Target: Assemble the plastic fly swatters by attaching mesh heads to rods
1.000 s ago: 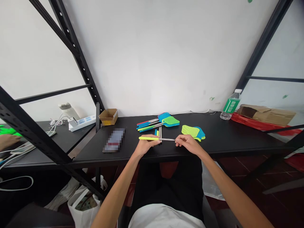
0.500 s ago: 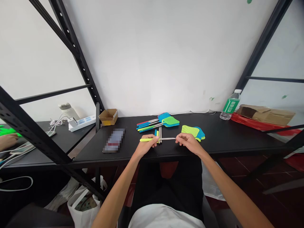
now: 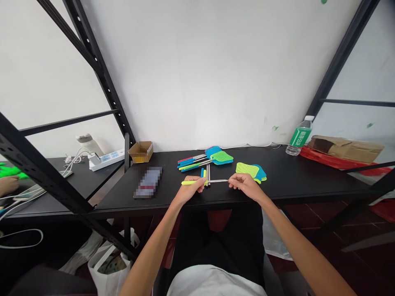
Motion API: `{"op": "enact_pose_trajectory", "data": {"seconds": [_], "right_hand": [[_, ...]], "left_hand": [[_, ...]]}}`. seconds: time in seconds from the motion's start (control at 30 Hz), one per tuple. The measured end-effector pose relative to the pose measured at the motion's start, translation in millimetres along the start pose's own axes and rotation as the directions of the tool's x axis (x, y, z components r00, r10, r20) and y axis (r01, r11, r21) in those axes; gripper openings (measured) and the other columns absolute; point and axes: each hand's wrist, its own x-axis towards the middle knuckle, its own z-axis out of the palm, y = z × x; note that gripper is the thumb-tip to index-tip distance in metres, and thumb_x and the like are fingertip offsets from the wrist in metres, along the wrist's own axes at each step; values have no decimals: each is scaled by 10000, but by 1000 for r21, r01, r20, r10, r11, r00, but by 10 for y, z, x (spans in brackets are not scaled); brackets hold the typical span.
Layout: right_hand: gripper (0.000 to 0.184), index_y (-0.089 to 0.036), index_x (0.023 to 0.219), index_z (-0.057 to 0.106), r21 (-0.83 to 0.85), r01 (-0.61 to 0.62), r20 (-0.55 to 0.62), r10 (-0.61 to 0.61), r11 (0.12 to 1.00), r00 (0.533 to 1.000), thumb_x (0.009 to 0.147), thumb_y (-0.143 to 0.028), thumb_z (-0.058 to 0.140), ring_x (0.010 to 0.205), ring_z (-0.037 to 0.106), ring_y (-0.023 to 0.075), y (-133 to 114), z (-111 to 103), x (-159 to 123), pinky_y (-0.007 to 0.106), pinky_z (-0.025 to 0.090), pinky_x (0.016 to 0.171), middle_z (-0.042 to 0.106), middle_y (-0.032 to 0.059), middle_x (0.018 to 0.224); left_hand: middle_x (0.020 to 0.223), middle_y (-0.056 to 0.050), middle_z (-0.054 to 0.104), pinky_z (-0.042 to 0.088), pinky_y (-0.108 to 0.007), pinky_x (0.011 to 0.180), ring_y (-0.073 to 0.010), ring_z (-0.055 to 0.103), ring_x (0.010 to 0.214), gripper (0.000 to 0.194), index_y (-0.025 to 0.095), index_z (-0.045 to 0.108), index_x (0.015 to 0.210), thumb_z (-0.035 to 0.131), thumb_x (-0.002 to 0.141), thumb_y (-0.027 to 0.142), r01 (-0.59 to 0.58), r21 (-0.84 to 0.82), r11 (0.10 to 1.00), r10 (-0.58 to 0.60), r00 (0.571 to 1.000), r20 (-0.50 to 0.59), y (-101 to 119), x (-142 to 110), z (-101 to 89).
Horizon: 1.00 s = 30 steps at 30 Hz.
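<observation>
My left hand (image 3: 191, 189) is closed around a yellow-green fly swatter handle (image 3: 187, 182), which pokes out to the left of the fist. A thin metal rod (image 3: 218, 181) runs from that handle to the right. Its far end is pinched by my right hand (image 3: 243, 182). Just behind my left hand lie loose metal rods (image 3: 209, 169), beside a blue handle (image 3: 202, 172) and another yellow-green one, partly hidden by the fingers. Loose swatter heads (image 3: 247, 169), yellow-green and blue, are stacked beyond my right hand. Several whole fly swatters (image 3: 196, 163) form a pile farther back.
On the black table (image 3: 173, 193) lies a blurred phone (image 3: 148, 182), with a small cardboard box (image 3: 141, 151) behind it. A water bottle (image 3: 299, 135) and flattened cardboard (image 3: 345, 149) on red plastic are at right. Another person's hand (image 3: 8, 186) shows at far left, near a power strip (image 3: 108, 159).
</observation>
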Motion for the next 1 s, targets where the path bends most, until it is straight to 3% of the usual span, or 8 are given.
{"op": "enact_pose_trajectory", "data": {"seconds": [0.67, 0.87, 1.0], "right_hand": [[392, -184, 799, 662, -45, 37, 13, -36, 998, 999, 911, -530, 516, 654, 588, 177, 7, 18, 0, 299, 466, 613, 690, 62, 732], [410, -201, 1092, 672, -65, 8, -86, -14, 998, 996, 897, -536, 539, 715, 637, 202, -17, -35, -9, 309, 496, 596, 722, 85, 891], [366, -228, 1112, 677, -368, 21, -269, -128, 930, 955, 893, -495, 556, 896, 653, 260, 25, -210, -9, 368, 515, 739, 716, 89, 1013]], "left_hand": [[625, -33, 606, 402, -250, 568, -122, 506, 585, 382, 159, 649, 620, 641, 828, 479, -16, -55, 998, 17, 1000, 5, 9, -2, -13], [619, -30, 584, 409, -257, 574, -123, 509, 580, 429, 163, 610, 591, 591, 856, 500, -10, -146, 989, -3, 997, -83, -24, 5, -16], [598, -18, 571, 398, -253, 561, -117, 498, 560, 423, 163, 603, 587, 600, 849, 495, 3, -170, 985, -22, 993, -114, -63, 22, -9]]}}
